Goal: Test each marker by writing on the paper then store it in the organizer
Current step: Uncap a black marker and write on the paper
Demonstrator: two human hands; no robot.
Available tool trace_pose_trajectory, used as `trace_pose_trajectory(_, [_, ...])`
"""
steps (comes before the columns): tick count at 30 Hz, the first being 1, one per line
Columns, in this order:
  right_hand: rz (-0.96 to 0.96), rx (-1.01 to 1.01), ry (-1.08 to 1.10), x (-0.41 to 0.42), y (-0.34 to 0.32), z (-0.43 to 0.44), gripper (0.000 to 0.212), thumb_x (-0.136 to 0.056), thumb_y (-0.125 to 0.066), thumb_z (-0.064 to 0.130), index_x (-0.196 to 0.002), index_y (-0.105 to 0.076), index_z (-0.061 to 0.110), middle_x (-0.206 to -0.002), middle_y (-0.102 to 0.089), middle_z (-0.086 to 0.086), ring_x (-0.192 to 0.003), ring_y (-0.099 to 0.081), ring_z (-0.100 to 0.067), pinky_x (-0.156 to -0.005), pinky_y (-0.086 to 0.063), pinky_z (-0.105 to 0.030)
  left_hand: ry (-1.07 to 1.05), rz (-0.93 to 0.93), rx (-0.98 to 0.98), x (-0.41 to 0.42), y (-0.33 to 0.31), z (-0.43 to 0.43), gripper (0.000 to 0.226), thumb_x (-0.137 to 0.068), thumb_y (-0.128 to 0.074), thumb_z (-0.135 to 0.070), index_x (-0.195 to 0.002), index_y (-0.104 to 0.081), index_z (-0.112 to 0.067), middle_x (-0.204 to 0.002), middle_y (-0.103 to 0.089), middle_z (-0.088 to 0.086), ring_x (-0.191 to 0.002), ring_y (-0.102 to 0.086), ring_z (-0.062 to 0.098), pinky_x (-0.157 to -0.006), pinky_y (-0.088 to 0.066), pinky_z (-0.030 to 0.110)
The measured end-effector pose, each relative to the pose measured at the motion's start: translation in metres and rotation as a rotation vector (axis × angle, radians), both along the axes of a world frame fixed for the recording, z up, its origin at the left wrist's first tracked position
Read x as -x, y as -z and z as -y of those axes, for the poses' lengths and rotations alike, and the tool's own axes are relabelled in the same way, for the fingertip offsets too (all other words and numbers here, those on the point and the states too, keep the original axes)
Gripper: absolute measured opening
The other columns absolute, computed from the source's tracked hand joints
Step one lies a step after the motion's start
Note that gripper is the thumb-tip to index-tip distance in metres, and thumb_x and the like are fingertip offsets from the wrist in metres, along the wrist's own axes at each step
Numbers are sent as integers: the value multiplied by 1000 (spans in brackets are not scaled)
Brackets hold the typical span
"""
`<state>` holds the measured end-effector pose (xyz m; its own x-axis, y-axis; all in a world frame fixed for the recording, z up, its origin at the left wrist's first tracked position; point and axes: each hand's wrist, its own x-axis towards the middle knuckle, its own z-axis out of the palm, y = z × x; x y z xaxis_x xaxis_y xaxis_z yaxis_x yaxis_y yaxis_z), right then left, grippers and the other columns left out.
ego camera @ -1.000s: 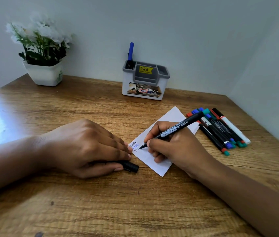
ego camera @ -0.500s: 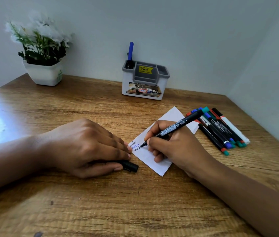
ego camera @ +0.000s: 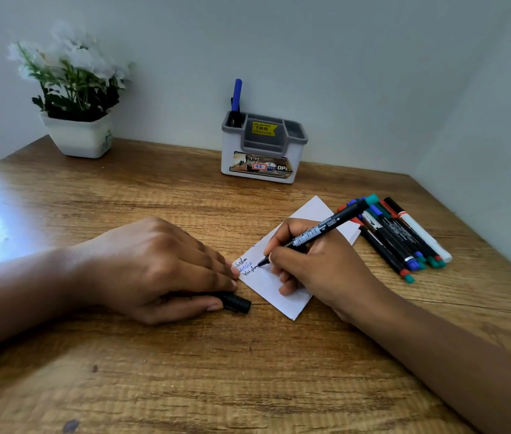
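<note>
Right grip (ego camera: pixel 326 267) pinches slim black marker (ego camera: pixel 320 230), test-writing on white paper sheet (ego camera: pixel 266 286); left grip (ego camera: pixel 160 264) clutches its black cap (ego camera: pixel 237 303), recapping likely next

The black marker (ego camera: pixel 316 233) was uncapped and slanted, gripped in the right hand (ego camera: pixel 320 267), with its tip touching the paper (ego camera: pixel 266 288) at the end of the third handwritten line. Its black cap (ego camera: pixel 237 302) lay on the counter (ego camera: pixel 247 371) under the left hand (ego camera: pixel 160 264), one end protruding. The white paper lay flat, turned corner-on, and carried one blue and two black lines of writing. The loose markers (ego camera: pixel 404 239) lay side by side just right of the paper, capped in blue, green and red. The white-and-grey organizer (ego camera: pixel 263 151) stood upright against the wall, with a blue marker (ego camera: pixel 237 93) upright in its left compartment.
</note>
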<state>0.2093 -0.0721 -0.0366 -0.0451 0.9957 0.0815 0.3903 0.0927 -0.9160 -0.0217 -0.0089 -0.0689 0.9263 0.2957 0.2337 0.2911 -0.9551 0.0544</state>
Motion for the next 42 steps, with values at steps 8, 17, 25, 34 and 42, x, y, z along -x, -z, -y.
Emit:
trace_pose_trajectory(8, [-453, 156, 28, -8, -9, -1, 9, -85, -58, 2, -81, -61, 9, -62, -60, -4, -55, -56, -8, -47, -53, -25, 121, 162, 41, -8, -24, 9, 20, -93, -61, -31, -106, -72, -20, -104, -74, -6, -102, -69, 7, -81, -59, 31])
trace_pose_trajectory(17, [-482, 23, -25, -9, -24, 8, 15, -82, -64, 0, -80, -65, 16, -61, -60, 2, -56, -54, -8, -49, -52, -24, -256, 567, 566, -18, -33, 10, 35, -70, -69, -58, -93, -75, -33, -89, -75, -17, -80, -69, -3, -70, -50, 10])
trace_pose_trajectory(25, [-519, 15, 1, -16, -37, 13, 26, -92, -49, 5, -77, -69, 12, -66, -64, -7, -58, -61, -13, -49, -54, -29, -343, 649, 682, -26, -35, 15, 51, -63, -67, -75, -95, -73, -36, -88, -77, -3, -84, -72, 24, -82, -57, 49])
trace_pose_trajectory(34, [-486, -40, -23, -13, -38, 15, 15, -91, -51, 4, -83, -62, 10, -65, -64, -6, -57, -59, -13, -48, -53, -28, -264, 801, 921, -32, -43, 21, 57, -52, -79, -70, -89, -77, -27, -84, -77, 7, -77, -74, 18, -68, -57, 21])
trace_pose_trajectory(42, [-424, -17, -109, -11, -37, 17, 9, -90, -52, 5, -84, -55, 10, -68, -64, -9, -59, -60, -15, -48, -52, -29, -262, 733, 880, -33, -45, 27, 55, -61, -77, -65, -95, -76, -20, -87, -77, 8, -80, -74, 23, -72, -59, 25])
